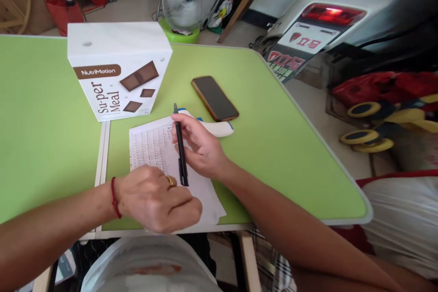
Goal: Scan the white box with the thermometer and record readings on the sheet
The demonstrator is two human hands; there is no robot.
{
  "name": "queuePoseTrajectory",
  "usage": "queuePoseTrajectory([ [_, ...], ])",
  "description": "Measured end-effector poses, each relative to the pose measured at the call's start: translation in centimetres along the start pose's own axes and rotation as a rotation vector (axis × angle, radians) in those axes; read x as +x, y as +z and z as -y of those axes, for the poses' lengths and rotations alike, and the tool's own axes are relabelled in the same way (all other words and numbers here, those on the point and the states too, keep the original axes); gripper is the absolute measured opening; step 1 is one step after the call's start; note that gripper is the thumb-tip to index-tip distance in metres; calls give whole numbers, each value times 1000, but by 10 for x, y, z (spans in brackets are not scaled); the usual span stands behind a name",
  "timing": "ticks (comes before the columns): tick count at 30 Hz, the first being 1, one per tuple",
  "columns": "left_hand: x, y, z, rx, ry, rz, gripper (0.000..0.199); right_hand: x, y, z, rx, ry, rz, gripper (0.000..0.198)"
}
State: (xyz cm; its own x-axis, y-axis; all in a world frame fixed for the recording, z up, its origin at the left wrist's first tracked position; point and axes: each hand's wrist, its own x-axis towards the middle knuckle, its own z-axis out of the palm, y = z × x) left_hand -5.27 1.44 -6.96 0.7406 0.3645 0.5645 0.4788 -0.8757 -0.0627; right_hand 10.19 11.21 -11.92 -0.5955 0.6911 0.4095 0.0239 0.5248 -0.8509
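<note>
My right hand [201,146] is closed around a black pen [181,150], holding it above the paper with its narrow tip pointing away from me. My left hand [160,200], with a gold ring and a red wrist cord, makes a fist over the near part of the sheet. Its inner fingers are hidden, so I cannot see whether it holds anything. The pen's near end appears close to these knuckles. Under both hands lies a white sheet of paper [147,146] covered in small dense writing at its left. A white object with blue edges [219,128] is partly hidden behind my right hand.
A white NutriMotion box [119,41] stands upright on the green table [290,159], left of a dark phone in a brown case [215,98]. Beyond the table are a fan [195,4] and a scooter [335,18]. Someone's white-and-red clothing [404,219] shows at right.
</note>
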Motion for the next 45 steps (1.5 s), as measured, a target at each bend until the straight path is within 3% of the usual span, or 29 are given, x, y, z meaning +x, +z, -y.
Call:
queuePoseTrajectory([
  [2,-2,5,-1,1,-58,75,17,-3,3,-1,6,2,-34,47],
  [6,-7,16,-3,65,-262,279,16,-9,10,5,85,72,-183,17],
  [8,-7,19,-8,109,-379,376,14,-11,15,12,175,109,-168,22],
  [13,1,17,-17,94,-627,662,56,-8,23,20,167,347,-201,15],
  [17,5,15,-15,-3,-715,807,62,-5,22,20,53,390,-218,11],
  [30,2,15,-12,33,-691,668,74,-4,17,13,-193,304,-261,9],
  [45,4,16,-11,-44,-725,775,57,-3,19,13,-203,291,-174,9],
])
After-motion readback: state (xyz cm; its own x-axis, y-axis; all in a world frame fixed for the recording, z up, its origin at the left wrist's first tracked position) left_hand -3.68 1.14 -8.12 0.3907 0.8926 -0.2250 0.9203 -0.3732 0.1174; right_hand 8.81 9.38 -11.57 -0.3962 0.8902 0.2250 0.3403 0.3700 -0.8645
